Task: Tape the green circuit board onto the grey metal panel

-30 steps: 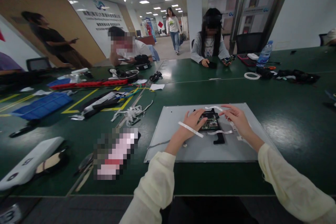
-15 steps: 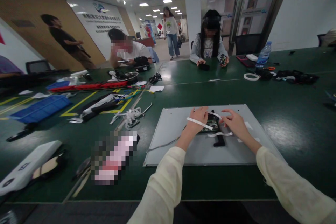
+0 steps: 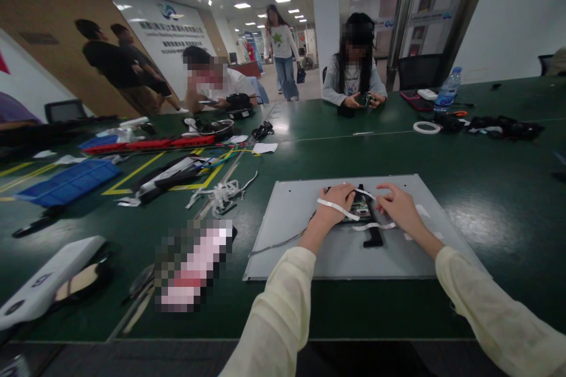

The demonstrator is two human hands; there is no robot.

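A grey flat panel point(image 3: 283, 212) lies before me with a green circuit board point(image 3: 361, 210) and a black bracket point(image 3: 375, 238) on it. My left hand point(image 3: 338, 197) rests palm down over the board's left part, fingers stretched; its fingertips are partly hidden. One white strip point(image 3: 338, 207) crosses the back of that hand. A second white strip point(image 3: 366, 192) runs from near its fingertips to my right hand point(image 3: 398, 205), which seems to pinch the end between bent fingers. Another white strip point(image 3: 375, 225) lies across the bracket. A thin cable point(image 3: 280, 242) leads left.
Left of the panel lie a tangle of white strips point(image 3: 221, 195), a blurred pink object point(image 3: 198, 265), a white device point(image 3: 53, 277) and a blue basket point(image 3: 68, 181). Further back are a tape roll point(image 3: 427, 128) and a water bottle point(image 3: 448, 91). People point(image 3: 355, 70) sit across the table.
My hands keep nearly the same pose over the board. The person opposite has brought both hands together on a small dark object. Someone walking has come closer, and another person shows at the left.
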